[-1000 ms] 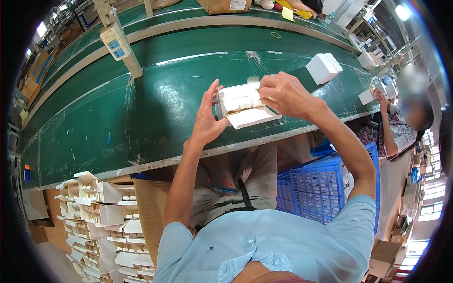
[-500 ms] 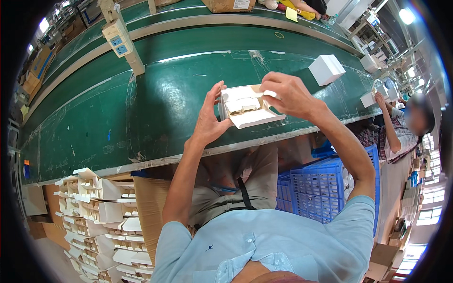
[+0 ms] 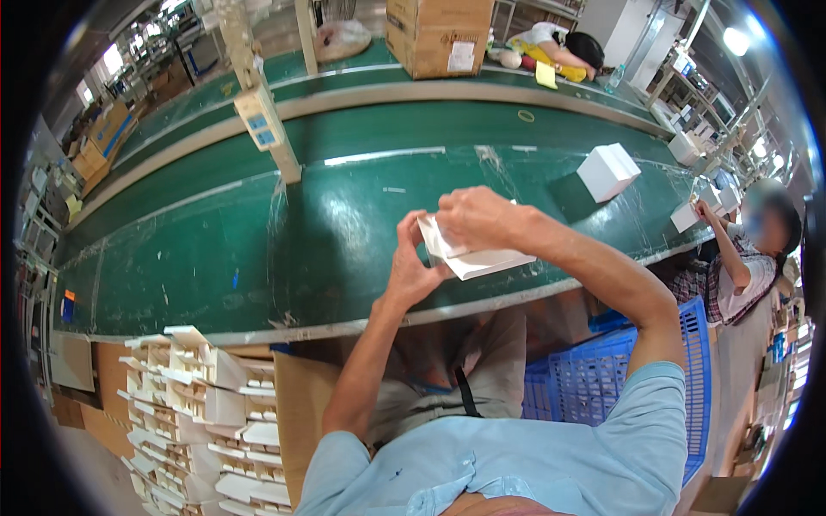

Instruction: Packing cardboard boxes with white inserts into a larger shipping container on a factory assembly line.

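A small white cardboard box (image 3: 495, 262) is held above the near edge of the green work surface, tilted towards me. My left hand (image 3: 415, 265) is closed round its left end, the thumb low on the near side and the fingers at the far side. Over the top of the box lies my right hand (image 3: 482, 221), its fingers curled down at the left end. They cover most of the opening, so the inside and the fingertips are hidden.
Another white box (image 3: 608, 172) stands on the green work surface (image 3: 361, 241) to the right. Stacks of open white boxes (image 3: 198, 413) fill the lower left. A blue plastic basket (image 3: 594, 378) is at my right. Further right, a co-worker (image 3: 731, 258) handles white boxes. A socket post (image 3: 262, 129) rises at the back.
My right hand has moved from the right end of the box to its left end, now covering the opening. The whole view has shifted, showing more of the far side.
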